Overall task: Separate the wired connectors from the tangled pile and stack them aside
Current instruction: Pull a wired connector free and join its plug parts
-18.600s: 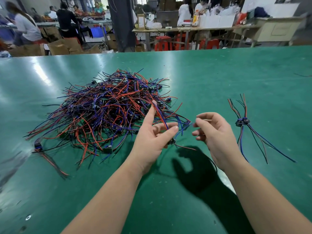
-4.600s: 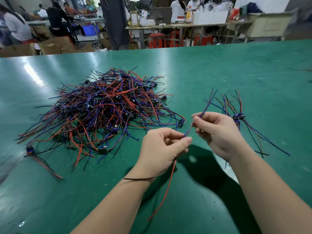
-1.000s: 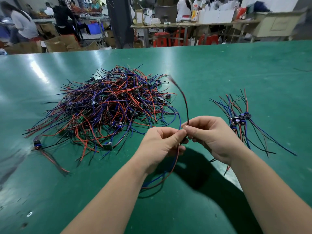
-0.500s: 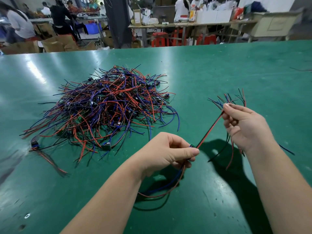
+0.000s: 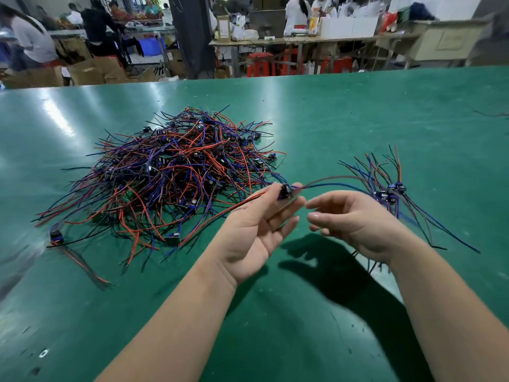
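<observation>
The grip of my left hand (image 5: 254,234) now pinches the connector (image 5: 285,191) at frame centre; my right hand (image 5: 355,220) has released the wire (image 5: 330,180), grip relaxed and empty, near the stack (image 5: 391,192).

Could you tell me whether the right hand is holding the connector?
No, the left hand pinches the connector; the right hand is apart from it.

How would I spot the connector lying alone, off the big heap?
Find the big tangled pile on the green table. Just past its lower-left edge lies a small blue-and-black connector. Unlike the rest, it sits alone, its wires trailing toward the camera.
</observation>
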